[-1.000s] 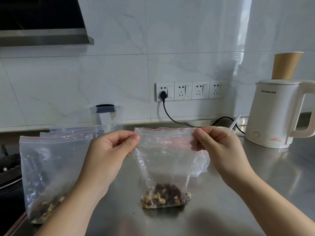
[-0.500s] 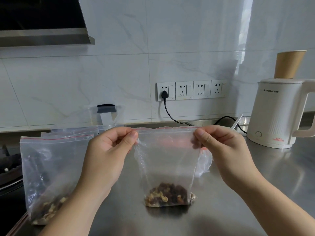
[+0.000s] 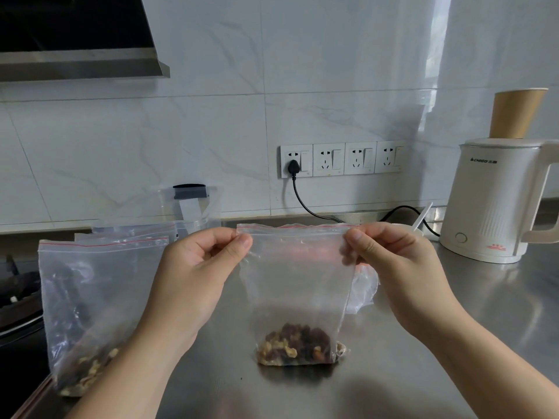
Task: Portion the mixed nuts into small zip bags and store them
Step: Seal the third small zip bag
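Bag in hand: I saw a small zip bag (image 3: 298, 285) held upright over the steel counter (image 3: 453, 313), its bottom resting on the metal, red line along the top edge.
Contents: a modest heap of mixed nuts (image 3: 298, 347) and dark dried fruit sat in the bag's bottom corner; the rest of it was empty air.
Left hand: my left hand (image 3: 193, 285) pinched the top left corner of the bag between thumb and forefinger.
Right hand: my right hand (image 3: 399, 273) pinched the top right corner the same way, stretching the mouth taut between the two.
Seal: I could not tell whether the zip was pressed closed along its length.
Done so far: a second filled bag (image 3: 87, 300) stood at the left edge of the counter with nuts at its base, and at least one more bag top showed just behind it.
Left to do: I judged this portion needed its seal confirmed, then all the bags needed storing; no storage place was in view.
Supply: a clear pouch with a dark clip (image 3: 190, 204) leaned against the wall behind the bags; its contents were unclear.
Writing: the white kettle (image 3: 496, 204) carried a dark brand mark that looked like "CHIGO", with small red print near its base too fine to read.
Other: a brown paper cup (image 3: 514, 113) showed above the kettle.
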